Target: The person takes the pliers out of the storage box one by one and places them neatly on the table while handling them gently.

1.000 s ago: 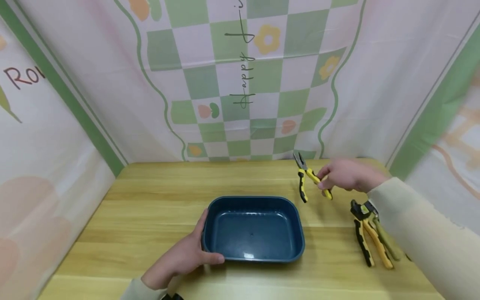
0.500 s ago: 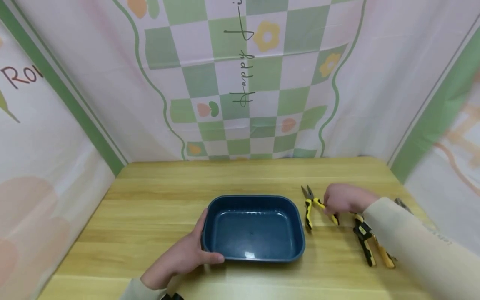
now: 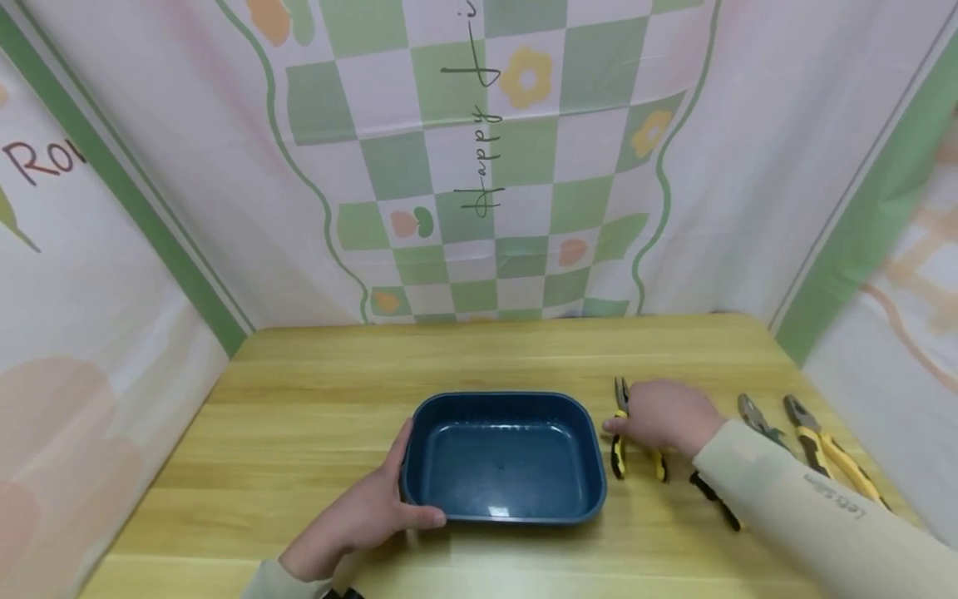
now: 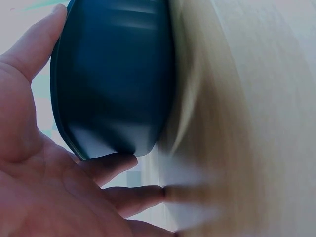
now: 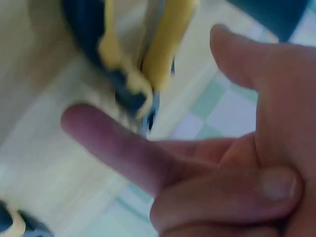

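Note:
My left hand (image 3: 367, 503) holds the left front corner of a dark blue plastic box (image 3: 503, 466); its thumb lies along the front side and the fingers along the left wall. In the left wrist view, the thumb and forefinger (image 4: 113, 165) straddle the box corner (image 4: 108, 84). Long-nose pliers (image 3: 621, 395) with yellow and black handles lie spread on the table right of the box. My right hand (image 3: 666, 413) hovers over their middle, hiding the pivot. In the right wrist view, thumb and forefinger (image 5: 118, 143) stretch apart near yellow-and-dark handles (image 5: 158, 54), the other fingers folded.
To the right lie green-handled pliers (image 3: 758, 420) and yellow-handled pliers (image 3: 831, 445). Another tool's black handle (image 3: 714, 499) shows from under the right sleeve. Patterned cloth (image 3: 494, 166) hangs behind the wooden table (image 3: 329, 374) and along both sides.
My right hand has brought the long-nose pliers down to the table and let go of them, shifting left over them. The sleeve now uncovers more tools. The left hand and box stay put.

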`<control>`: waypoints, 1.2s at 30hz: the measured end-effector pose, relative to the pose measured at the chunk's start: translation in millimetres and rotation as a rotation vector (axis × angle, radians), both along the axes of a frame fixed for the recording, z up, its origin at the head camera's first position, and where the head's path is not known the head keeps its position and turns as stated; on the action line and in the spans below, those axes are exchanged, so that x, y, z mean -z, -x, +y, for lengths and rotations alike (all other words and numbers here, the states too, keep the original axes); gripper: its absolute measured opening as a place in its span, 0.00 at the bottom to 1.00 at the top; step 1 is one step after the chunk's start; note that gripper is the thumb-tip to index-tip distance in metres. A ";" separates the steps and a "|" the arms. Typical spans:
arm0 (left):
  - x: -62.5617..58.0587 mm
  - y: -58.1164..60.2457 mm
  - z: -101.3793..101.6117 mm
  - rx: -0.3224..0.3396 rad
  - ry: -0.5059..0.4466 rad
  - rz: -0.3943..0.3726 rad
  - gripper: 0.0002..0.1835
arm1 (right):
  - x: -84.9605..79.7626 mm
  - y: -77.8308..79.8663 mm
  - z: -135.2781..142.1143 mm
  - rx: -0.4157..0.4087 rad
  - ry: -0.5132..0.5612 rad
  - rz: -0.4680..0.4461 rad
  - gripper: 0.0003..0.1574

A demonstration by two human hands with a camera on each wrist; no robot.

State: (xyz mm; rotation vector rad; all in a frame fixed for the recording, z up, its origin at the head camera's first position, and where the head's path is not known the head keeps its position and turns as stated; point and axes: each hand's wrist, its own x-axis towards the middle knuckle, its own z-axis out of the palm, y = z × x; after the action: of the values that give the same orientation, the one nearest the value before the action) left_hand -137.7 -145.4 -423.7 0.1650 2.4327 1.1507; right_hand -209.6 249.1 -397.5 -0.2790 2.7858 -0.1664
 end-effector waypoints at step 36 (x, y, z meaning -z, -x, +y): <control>1.6 2.0 -3.1 0.022 -0.028 0.018 0.68 | -6.3 -42.7 15.6 0.044 -0.070 -0.081 0.21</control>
State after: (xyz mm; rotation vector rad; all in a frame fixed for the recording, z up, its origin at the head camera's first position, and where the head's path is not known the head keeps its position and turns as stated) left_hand -139.8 -148.5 -425.3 0.2114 2.4253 1.1793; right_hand -167.0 264.7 -391.2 -0.1900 2.7117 -0.0879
